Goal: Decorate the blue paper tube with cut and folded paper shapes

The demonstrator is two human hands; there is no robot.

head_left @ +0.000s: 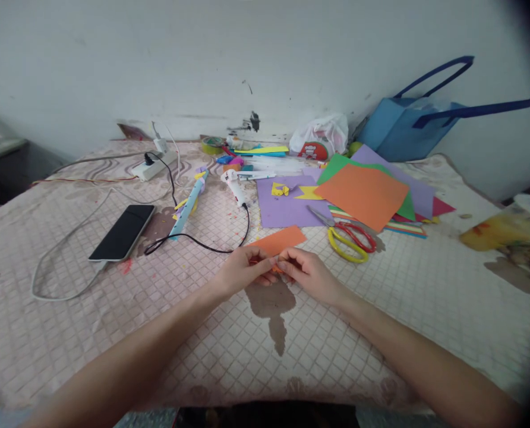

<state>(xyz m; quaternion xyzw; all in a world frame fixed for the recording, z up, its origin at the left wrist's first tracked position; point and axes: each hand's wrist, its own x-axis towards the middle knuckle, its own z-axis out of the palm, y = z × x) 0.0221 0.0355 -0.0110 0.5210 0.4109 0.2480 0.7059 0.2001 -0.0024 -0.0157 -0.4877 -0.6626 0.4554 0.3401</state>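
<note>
My left hand [248, 270] and my right hand [307, 270] meet above the tablecloth, thumbs and fingertips pinched together. Between them is a small piece of orange paper [277, 268], mostly hidden by my fingers. Just behind my hands lies a flat orange paper strip [287, 238]. Scissors [347, 242] with one yellow and one red handle rest to the right of it. A white glue gun [233, 185] lies beyond the strip, its black cord curving leftward. A folded yellow paper piece [280, 189] sits on a purple sheet [292, 215].
Coloured sheets are piled at right, an orange sheet [365, 196] on top. To the left are a phone [123, 232] on a cable, a power strip [153, 166] and a decorated light-blue strip [189, 205]. A blue bag [394, 128] and plastic bag [322, 137] stand behind; a plastic cup [510, 223] is at right.
</note>
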